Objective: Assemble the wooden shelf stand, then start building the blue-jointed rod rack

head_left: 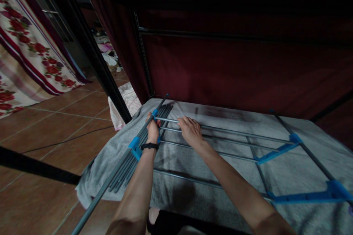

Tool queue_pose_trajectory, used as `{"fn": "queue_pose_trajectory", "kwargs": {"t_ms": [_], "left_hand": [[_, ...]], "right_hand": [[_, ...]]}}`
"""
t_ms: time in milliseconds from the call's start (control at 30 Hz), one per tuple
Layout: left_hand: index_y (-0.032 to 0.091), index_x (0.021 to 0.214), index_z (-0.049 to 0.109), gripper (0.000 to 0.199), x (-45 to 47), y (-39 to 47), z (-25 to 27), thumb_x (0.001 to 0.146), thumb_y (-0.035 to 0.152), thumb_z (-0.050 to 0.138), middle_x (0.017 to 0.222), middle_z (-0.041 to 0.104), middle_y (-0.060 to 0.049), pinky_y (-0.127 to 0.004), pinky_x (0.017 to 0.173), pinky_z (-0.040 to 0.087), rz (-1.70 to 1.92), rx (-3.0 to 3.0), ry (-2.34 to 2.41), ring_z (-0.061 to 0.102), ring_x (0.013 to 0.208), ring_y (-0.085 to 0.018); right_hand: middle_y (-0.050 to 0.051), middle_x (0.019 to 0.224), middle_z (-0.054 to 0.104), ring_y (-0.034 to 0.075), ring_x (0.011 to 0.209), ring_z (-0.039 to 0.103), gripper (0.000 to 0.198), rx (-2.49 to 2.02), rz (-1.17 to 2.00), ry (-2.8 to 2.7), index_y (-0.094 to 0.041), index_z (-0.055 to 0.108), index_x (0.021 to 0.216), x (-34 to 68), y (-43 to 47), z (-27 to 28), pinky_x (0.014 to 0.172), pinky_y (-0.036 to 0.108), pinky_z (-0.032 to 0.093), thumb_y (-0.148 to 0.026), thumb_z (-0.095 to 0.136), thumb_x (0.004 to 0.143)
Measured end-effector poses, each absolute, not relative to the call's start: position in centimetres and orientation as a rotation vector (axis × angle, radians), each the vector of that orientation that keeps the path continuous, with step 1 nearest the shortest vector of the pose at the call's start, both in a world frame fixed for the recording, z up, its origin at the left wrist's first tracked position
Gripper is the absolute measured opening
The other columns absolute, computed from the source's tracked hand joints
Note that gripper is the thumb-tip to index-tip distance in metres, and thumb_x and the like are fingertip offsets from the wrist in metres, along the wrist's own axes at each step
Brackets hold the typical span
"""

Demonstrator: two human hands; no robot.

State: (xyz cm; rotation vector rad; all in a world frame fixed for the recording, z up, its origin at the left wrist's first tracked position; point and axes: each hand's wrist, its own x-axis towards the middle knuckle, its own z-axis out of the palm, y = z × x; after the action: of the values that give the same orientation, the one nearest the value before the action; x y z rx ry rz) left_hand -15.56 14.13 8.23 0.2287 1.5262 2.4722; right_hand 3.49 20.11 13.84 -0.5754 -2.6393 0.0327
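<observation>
A partly assembled rack of grey metal tubes and blue plastic joints lies on a grey blanket (209, 198). My left hand (152, 129), with a black band at its wrist, is closed around the long left pole (118, 169) beside a blue joint (154, 114). My right hand (190, 129) is closed on the top crosswise tube (248, 134), close to its left end. That end meets the blue joint; how deep it sits is hidden. Another blue joint (134, 144) is lower on the pole. Blue brackets (300, 197) hold the tubes at the right.
Several loose grey tubes (121, 180) lie side by side under the left pole. Black metal posts (96, 58) frame the surface, with a dark red curtain (220, 69) behind. At left are a tiled floor (68, 128), a cable (68, 139) and a flowered cloth (35, 47).
</observation>
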Motion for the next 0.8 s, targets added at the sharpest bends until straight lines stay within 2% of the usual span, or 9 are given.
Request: {"fn": "queue_pose_trajectory", "kwargs": {"t_ms": [333, 533, 800], "left_hand": [[0.021, 0.072, 0.048, 0.043, -15.45, 14.15, 8.37, 0.082, 0.061, 0.059, 0.055, 0.046, 0.005, -0.017, 0.037, 0.035, 2.473, 0.234, 1.511, 0.043, 0.042, -0.007], [0.02, 0.07, 0.048, 0.046, -15.44, 14.23, 8.45, 0.081, 0.064, 0.059, 0.053, 0.045, 0.006, -0.017, 0.036, 0.033, 2.462, 0.227, 1.523, 0.043, 0.041, -0.007], [0.022, 0.067, 0.04, 0.048, -15.08, 14.26, 8.8, 0.082, 0.065, 0.055, 0.049, 0.04, 0.006, -0.018, 0.036, 0.033, 2.451, 0.232, 1.586, 0.04, 0.039, -0.008]], "right_hand": [[0.007, 0.113, 0.067, 0.02, 0.104, 0.059, 0.033, -0.562, 0.042, -2.676, -0.023, 0.063, 0.119, 3.63, 20.22, 14.17, 0.088, 0.031, 0.041, -0.029, 0.034, 0.105], [0.008, 0.112, 0.066, 0.02, 0.103, 0.06, 0.035, -0.531, -0.011, -2.706, -0.021, 0.06, 0.123, 3.65, 20.42, 14.23, 0.087, 0.031, 0.043, -0.028, 0.03, 0.106], [0.01, 0.111, 0.063, 0.021, 0.098, 0.06, 0.034, -0.513, -0.2, -2.807, -0.019, 0.058, 0.112, 3.26, 20.41, 14.58, 0.081, 0.034, 0.047, -0.026, 0.026, 0.106]]}}
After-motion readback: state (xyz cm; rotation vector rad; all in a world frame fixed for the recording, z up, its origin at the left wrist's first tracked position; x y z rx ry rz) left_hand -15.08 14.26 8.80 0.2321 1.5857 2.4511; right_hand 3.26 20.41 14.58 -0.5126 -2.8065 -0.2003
